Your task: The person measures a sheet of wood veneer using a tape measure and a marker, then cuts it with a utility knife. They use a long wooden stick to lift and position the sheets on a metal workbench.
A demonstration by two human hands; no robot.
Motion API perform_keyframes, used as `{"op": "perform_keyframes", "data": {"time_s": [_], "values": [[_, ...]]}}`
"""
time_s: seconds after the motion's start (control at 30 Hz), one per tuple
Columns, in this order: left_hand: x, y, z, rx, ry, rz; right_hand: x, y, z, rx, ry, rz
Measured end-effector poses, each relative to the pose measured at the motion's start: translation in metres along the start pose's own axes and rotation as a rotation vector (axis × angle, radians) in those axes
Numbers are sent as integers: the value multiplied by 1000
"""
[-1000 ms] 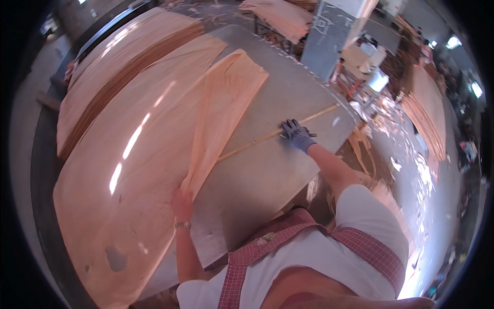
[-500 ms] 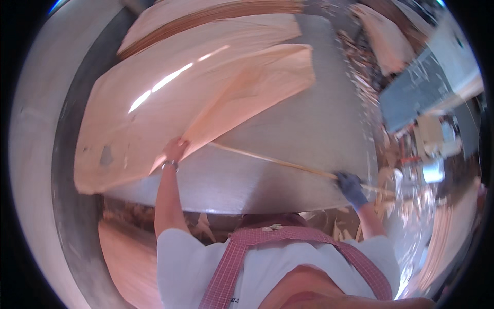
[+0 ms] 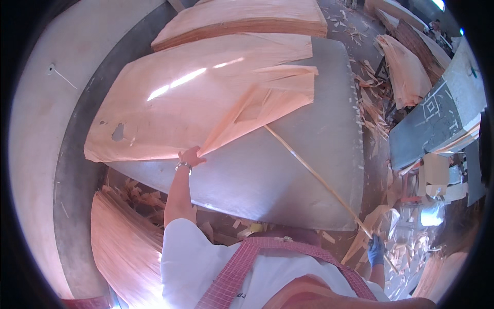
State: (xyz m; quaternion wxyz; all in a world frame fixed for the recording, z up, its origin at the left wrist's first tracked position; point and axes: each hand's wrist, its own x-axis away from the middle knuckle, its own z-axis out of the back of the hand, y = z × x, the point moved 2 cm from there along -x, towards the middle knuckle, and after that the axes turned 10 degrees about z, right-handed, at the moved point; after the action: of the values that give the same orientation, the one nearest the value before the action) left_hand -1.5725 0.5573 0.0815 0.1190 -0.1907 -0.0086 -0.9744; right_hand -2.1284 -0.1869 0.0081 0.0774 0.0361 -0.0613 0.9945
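Observation:
A large thin sheet of wood veneer [image 3: 170, 113] lies on the grey table [image 3: 324, 139], with a small hole near its left end. Its near right part is folded over and creased. At the near edge of the fold is my bare left hand [image 3: 191, 156], a band on its wrist, fingers apart and touching or just off the sheet. My right hand [image 3: 375, 251], in a dark blue-grey glove, is closed round a long thin wooden stick [image 3: 314, 172] beyond the table's near right corner. The stick's far tip meets the folded sheet's edge; whether it reaches underneath is hidden.
Behind the table rises a thick stack of veneer [image 3: 247, 23]. Another veneer pile [image 3: 123, 247] stands low at the near left. Veneer scraps [image 3: 373, 110] litter the floor on the right, beside a dark board with chalk marks [image 3: 427, 118]. A pale wall [image 3: 41, 154] runs along the left.
My right hand has drawn back toward my body with the stick, which now slants more steeply. My left hand's fingers have spread at the sheet's edge. The view has shifted too.

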Motion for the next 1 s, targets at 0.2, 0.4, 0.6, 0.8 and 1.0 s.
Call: {"op": "perform_keyframes", "data": {"time_s": [0.2,0.4,0.6,0.8,1.0], "values": [[31,88,-21,38,-23,107,21,118,0,-30,-56,-138],[43,165,-35,4,-72,77,97,220,-1,-487,113,-401],[52,206,-53,-53,-140,-68,172,243,8,189,-5,-485],[81,226,-58,-299,-84,-33,200,245,28,209,-95,-623],[81,240,-64,-279,-105,-15,111,258,18,192,-38,-526]]}}
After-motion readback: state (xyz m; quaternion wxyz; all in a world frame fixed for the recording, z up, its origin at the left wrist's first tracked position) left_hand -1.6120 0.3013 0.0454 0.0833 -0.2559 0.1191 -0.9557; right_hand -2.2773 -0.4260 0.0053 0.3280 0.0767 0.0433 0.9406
